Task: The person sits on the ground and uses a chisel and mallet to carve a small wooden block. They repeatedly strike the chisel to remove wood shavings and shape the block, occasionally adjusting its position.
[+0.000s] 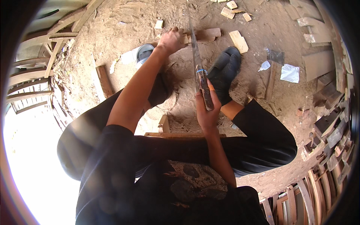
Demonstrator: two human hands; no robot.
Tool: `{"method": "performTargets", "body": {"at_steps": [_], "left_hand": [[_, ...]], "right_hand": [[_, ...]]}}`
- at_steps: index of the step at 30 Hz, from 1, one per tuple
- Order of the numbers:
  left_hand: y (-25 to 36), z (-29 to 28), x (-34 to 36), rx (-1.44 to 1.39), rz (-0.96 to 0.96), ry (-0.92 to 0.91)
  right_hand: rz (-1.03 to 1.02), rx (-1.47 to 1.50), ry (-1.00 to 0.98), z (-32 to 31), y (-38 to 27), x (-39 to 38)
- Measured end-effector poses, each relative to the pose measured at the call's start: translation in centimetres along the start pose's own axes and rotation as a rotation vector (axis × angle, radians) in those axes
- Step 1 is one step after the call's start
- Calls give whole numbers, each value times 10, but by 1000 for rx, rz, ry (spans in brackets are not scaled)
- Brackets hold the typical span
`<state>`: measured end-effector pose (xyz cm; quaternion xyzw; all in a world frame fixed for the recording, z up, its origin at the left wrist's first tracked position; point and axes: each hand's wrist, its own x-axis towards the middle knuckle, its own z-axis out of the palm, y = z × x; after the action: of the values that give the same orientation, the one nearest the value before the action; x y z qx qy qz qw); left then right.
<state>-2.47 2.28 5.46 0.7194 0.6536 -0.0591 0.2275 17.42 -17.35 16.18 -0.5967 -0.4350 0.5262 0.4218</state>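
My right hand [208, 108] is closed round the worn straight handle of a saw [195, 52], with a blue tie where the handle meets the blade. The long, narrow grey blade points away from me and crosses over a short wooden piece [208, 34] on the dirt; its teeth are too fine to make out. My left hand [171, 40] grips the left end of that wood, just left of the blade. My feet, in a dark shoe [225, 71] at right and a grey-blue one [144, 52] at left, flank the wood.
Small wood offcuts [227, 13] and a pale block [239, 41] lie on the dirt floor ahead. At right are a white scrap [290, 73] and a stick [270, 80]. Stacked timber [332, 131] lines the right side; wooden frames [48, 63] stand at left. Beneath my legs shows a wooden edge [183, 135].
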Motion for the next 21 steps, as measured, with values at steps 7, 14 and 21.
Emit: {"method": "performTargets", "body": {"at_steps": [7, 14, 21], "left_hand": [[-6, 14, 0, 168, 185, 41], [7, 8, 2, 207, 128, 25], [-6, 18, 11, 186, 158, 61]], "right_hand": [[46, 36, -14, -4, -6, 2], [-27, -10, 42, -4, 0, 4], [-42, -39, -2, -4, 11, 5]]}}
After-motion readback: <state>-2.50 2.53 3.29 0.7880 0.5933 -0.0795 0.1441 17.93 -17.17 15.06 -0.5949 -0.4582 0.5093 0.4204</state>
